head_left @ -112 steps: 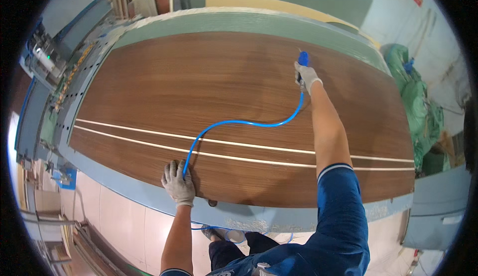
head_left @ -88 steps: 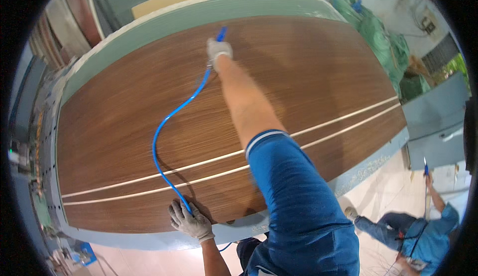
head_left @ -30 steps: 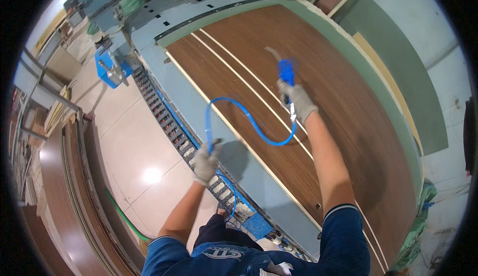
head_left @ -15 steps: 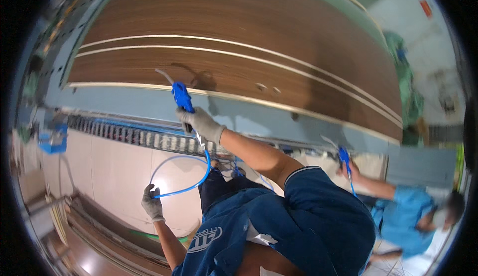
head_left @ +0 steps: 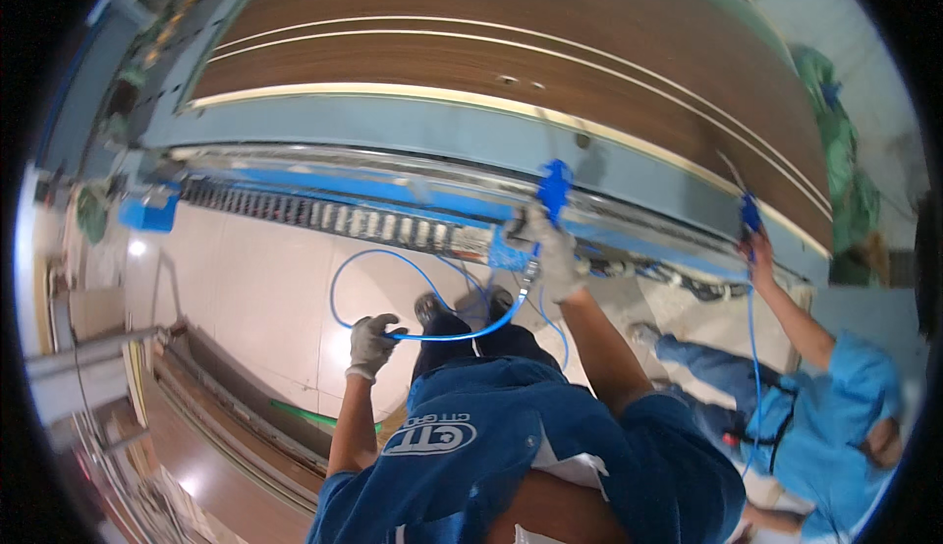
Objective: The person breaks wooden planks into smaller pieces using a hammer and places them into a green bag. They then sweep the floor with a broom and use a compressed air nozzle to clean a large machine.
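Air gun (head_left: 553,189): right hand (head_left: 552,254) wrapped shut on grip, nozzle at the surface (head_left: 413,132) edge. Left hand (head_left: 372,344) closed round blue hose (head_left: 393,274); we keep slack w/ it, avoiding snags on the floor (head_left: 265,289).

Both hands gloved, grey-white knit. Left hand (head_left: 371,344) low, arm bare and bent, rising from the lower edge, fingers curled closed in a fist-like grip. Right hand (head_left: 552,254) stretched forward and up, forearm bare, short blue sleeve at the upper arm, fingers wrapped closed.
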Demonstrator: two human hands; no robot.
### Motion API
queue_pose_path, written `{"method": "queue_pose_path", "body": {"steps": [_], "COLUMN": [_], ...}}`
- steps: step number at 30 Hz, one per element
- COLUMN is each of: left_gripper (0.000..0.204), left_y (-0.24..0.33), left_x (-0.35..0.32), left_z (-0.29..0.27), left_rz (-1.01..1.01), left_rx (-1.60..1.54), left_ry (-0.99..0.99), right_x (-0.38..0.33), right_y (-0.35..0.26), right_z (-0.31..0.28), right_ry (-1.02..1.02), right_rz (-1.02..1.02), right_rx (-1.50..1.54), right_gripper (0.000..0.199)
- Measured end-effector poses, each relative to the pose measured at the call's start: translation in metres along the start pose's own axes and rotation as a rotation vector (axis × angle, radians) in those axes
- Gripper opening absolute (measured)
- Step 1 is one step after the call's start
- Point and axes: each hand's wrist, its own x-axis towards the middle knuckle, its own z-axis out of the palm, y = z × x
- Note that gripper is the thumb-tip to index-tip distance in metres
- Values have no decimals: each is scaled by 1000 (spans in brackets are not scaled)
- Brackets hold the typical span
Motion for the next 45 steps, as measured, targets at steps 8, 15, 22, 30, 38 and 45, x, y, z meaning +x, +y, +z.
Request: {"method": "queue_pose_path", "body": {"steps": [8,15,22,30,38,45], "left_gripper": [26,25,31,30,26,25], "left_y": [-30,-119,-203,-253,-329,-370], "left_x": [-41,-157,-239,-217,-108,-40], "left_z": [-39,-96,-130,-168,-239,-315], "left_rz": [-99,-220,-510,-524,-453,-462], "left_rx": [-167,-317,-454,-631,-588,-569], "left_ry": [-40,175,342,471,510,560], "right_x": [7,14,51,123,244,355], "right_y": [30,105,155,170,217,219], "right_z": [45,232,384,469,582,687], "right_ry": [-1,-199,-186,-87,-159,-95], "right_rz": [-104,-14,-81,-124,-82,-30], "right_rx": [91,-132,-309,-607,-779,-518], "right_gripper": [37,39,36,43,50,42]}}
